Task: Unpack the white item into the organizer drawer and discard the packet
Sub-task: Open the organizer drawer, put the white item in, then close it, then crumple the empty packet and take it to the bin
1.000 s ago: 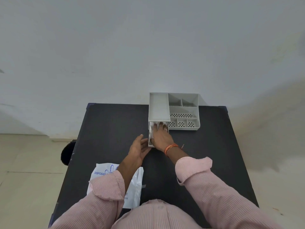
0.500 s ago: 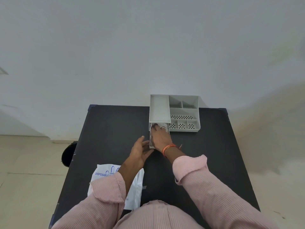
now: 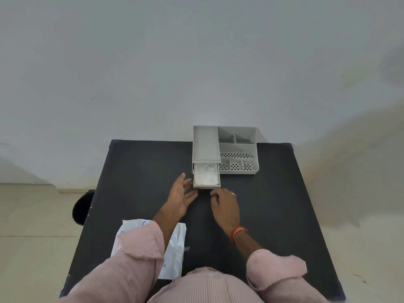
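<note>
The white item point(image 3: 206, 176) lies crumpled inside the pulled-out drawer point(image 3: 206, 186) at the left front of the grey organizer point(image 3: 238, 149), filling most of the drawer's floor. The drawer stands open toward the person, under the organizer's long left tray, and the organizer sits at the far edge of the black table point(image 3: 140, 162). Just beside the drawer's left front corner is the left hand point(image 3: 182, 194), palm turned up and inward, fingers point(image 3: 189, 185) loosely spread and holding nothing. The right hand point(image 3: 225, 205) hovers just in front of the drawer's face, fingers curled loosely with nothing between them; whether the tips touch the drawer front cannot be told. The empty packet point(image 3: 175, 248), white with blue print, lies flat near the table's near edge, partly under the left sleeve point(image 3: 140, 254). The unpacking step looks done, and the drawer is not yet closed. The next move probably calls for a straight push on the drawer front, then a reach back for the packet to throw it away. A dark round thing point(image 3: 82, 207) on the floor left of the table could be a bin, though that is unclear.
</note>
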